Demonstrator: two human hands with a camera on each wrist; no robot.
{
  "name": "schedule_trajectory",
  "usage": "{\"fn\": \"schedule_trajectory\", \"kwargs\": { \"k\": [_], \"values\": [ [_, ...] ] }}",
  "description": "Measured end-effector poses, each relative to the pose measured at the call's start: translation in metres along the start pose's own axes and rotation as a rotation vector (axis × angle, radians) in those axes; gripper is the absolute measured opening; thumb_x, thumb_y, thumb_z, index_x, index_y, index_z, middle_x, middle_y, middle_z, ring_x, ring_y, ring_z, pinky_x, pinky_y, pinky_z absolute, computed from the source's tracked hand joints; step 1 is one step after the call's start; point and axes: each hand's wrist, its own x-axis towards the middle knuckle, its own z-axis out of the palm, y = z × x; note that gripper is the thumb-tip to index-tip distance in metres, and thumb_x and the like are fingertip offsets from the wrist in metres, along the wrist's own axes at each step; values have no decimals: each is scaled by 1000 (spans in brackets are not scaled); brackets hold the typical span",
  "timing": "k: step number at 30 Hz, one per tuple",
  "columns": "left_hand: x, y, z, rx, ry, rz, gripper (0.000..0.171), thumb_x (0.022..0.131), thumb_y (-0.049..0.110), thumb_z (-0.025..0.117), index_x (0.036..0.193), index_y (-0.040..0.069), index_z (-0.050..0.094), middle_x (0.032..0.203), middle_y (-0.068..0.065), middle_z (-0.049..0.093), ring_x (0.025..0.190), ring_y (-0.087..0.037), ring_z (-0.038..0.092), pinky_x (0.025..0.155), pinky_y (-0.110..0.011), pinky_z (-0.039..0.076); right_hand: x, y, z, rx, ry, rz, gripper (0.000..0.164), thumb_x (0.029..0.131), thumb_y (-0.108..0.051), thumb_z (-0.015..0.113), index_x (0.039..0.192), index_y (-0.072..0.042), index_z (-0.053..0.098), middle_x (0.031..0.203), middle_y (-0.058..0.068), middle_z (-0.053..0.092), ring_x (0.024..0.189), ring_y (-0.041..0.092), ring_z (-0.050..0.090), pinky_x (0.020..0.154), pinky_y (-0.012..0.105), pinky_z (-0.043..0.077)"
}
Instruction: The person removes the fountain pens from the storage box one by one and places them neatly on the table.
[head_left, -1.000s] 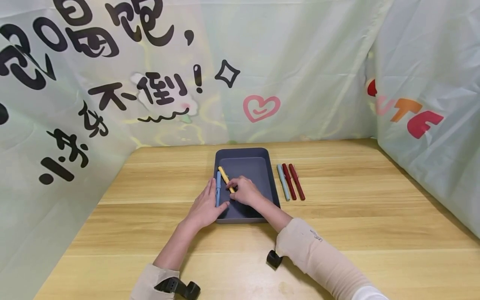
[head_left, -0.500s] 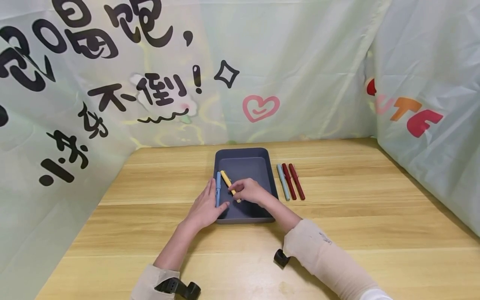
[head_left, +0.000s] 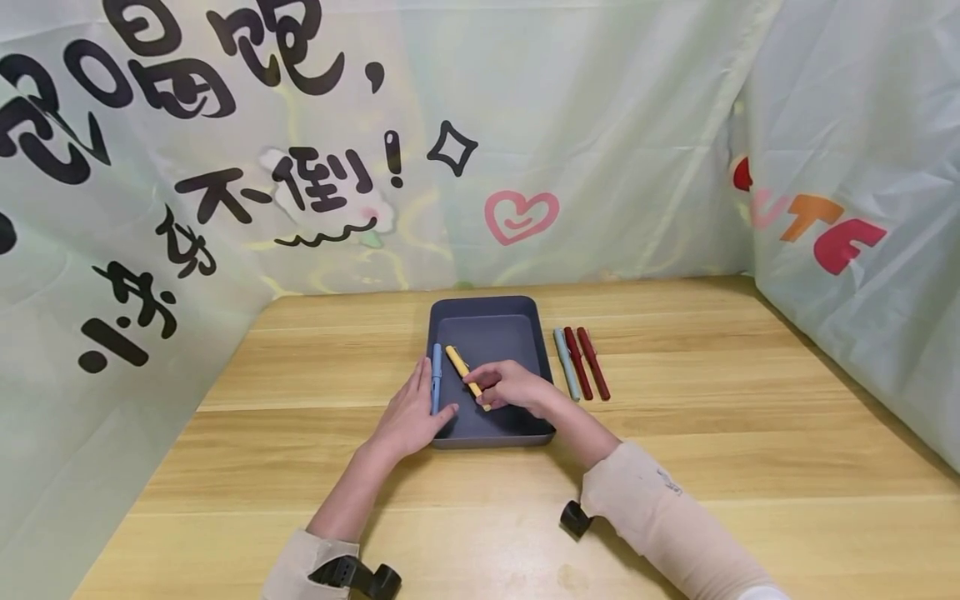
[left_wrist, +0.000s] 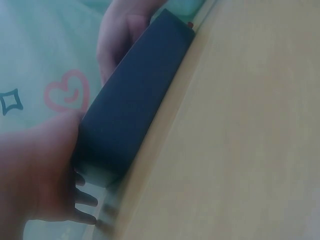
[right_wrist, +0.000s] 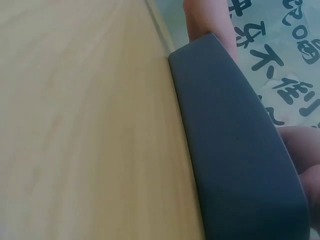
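A dark blue-grey tray [head_left: 495, 332] lies on the table. My left hand [head_left: 408, 417] rests along its left side, fingers straight and thumb spread over the near left corner; the left wrist view shows those fingers outside the tray wall [left_wrist: 132, 95]. Inside, a light blue pen [head_left: 437, 362] lies along the left wall. To the right of it, a yellow pen [head_left: 456, 360] slants with its far end leftward. My right hand [head_left: 517, 387] pinches the yellow pen near its close end, over the tray floor. In the right wrist view the tray wall hides that grip.
Right of the tray lie a pale blue-grey pen [head_left: 566, 365] and two dark red pens [head_left: 578, 364], side by side on the wooden table [head_left: 712, 375]. Printed cloth [head_left: 615, 142] hangs behind the table and along both sides.
My right hand has drawn the yellow pen toward me and to the right, away from the light blue pen. My left hand and the tray look unmoved.
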Motion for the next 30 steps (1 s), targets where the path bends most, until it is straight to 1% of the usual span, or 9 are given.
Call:
{"fn": "schedule_trajectory", "kwargs": {
  "k": [7,15,20,24,30],
  "values": [
    [1,-1,1,4,-4,-7,87,91,44,51,145,-2,2,151,-17,2,135,-33,12,104,-48,20,-6,0,-3,-9,26,0,36,85,7,57,120,2,58,111,14,57,83,18,58,75,32,50],
    [2,-1,3,5,-2,2,88,91,44,51,145,-3,1,151,-18,2,135,-33,12,104,-48,20,-12,0,-9,-42,69,-15,35,85,6,58,120,0,58,122,15,52,86,20,59,74,33,50],
    [1,0,0,-5,-1,-6,88,91,44,52,145,-2,1,151,-17,2,135,-33,12,104,-49,19,-18,-3,-14,-44,80,-30,36,84,5,59,120,0,59,119,15,52,85,20,59,74,34,50],
    [1,1,0,1,-1,-12,88,91,44,52,145,-2,1,151,-17,2,135,-33,11,104,-49,19,-24,-6,-21,-54,79,-66,37,83,5,60,120,2,58,115,15,53,86,20,58,76,37,50],
    [0,0,0,5,1,-6,88,90,44,52,145,-3,1,151,-18,3,135,-33,11,104,-49,19,-34,-8,-34,-67,68,-114,38,85,4,59,123,4,55,118,16,50,89,24,57,81,41,48]
  ]
}}
